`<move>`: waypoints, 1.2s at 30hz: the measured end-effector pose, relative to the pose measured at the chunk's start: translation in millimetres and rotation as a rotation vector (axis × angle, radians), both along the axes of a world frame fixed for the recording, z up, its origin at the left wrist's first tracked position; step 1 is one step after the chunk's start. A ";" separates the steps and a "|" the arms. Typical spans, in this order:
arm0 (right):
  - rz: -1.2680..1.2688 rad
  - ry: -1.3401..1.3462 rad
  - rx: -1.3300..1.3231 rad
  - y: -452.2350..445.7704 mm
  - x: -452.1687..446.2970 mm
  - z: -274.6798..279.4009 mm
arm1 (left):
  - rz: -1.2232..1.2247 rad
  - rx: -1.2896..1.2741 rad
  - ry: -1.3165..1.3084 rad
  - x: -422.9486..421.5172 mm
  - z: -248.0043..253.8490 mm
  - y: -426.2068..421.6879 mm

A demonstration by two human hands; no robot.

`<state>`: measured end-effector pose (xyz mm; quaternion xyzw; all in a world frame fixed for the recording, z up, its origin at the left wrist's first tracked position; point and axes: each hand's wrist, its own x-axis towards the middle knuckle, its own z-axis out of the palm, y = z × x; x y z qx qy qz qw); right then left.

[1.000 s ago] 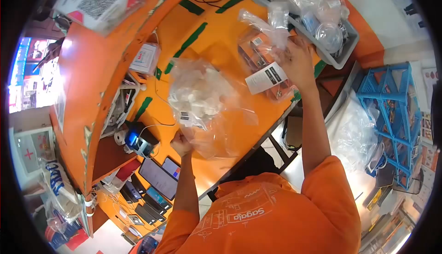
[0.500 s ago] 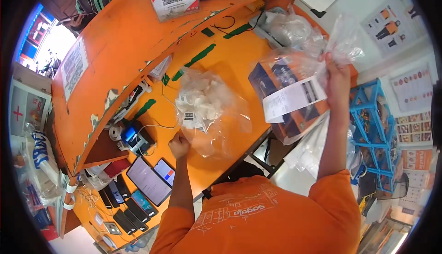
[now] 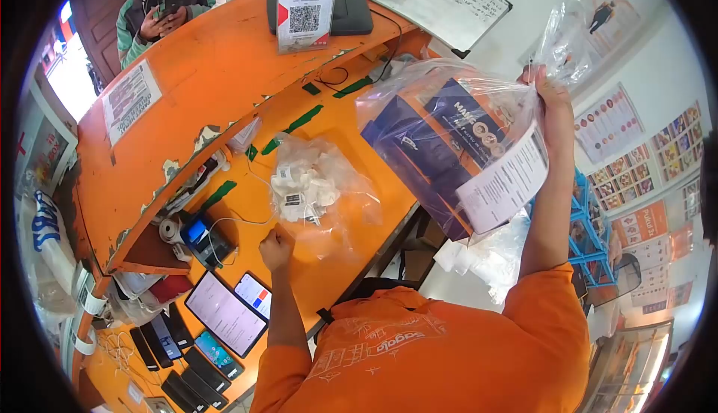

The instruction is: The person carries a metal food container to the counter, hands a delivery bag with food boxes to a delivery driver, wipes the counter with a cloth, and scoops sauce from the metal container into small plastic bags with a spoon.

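Note:
My right hand (image 3: 552, 97) is closed round the gathered neck of a clear plastic bag (image 3: 381, 102), holding it up at the right of the orange counter. Inside the bag are dark blue and orange food boxes (image 3: 464, 121). A printed receipt (image 3: 505, 185) hangs on the bag's near side. My left hand (image 3: 277, 248) is a loose fist on the counter; whether anything is in it cannot be seen. Just beyond it lies another clear bag (image 3: 348, 196) with crumpled white paper slips (image 3: 303, 192) in it.
Left of my left arm are a tablet (image 3: 226, 312), a phone (image 3: 253, 295), a payment terminal (image 3: 206, 237) and several dark phones (image 3: 202, 372). A raised ledge (image 3: 224, 54) bears a QR sign (image 3: 305, 16). Behind it a person (image 3: 161, 9) holds a phone. Blue racks (image 3: 591, 226) stand at right.
My right hand has lifted the bag of boxes higher, and the boxes' printing now shows more fully. The view has shifted, bringing the person behind the ledge further into sight. My left fist stays put.

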<state>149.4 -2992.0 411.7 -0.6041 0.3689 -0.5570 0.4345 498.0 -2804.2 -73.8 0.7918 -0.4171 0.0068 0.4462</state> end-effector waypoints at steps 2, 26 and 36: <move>-0.041 0.020 -0.001 12.4 8.9 6.4 | -0.025 -0.008 -0.021 0.2 -1.4 -0.9; 0.058 0.288 -0.156 65.5 47.6 13.6 | -1.210 -0.235 0.602 -141.5 410.3 24.3; 0.152 0.042 -0.017 81.3 34.4 12.3 | -1.329 -0.071 0.826 -141.3 412.0 48.5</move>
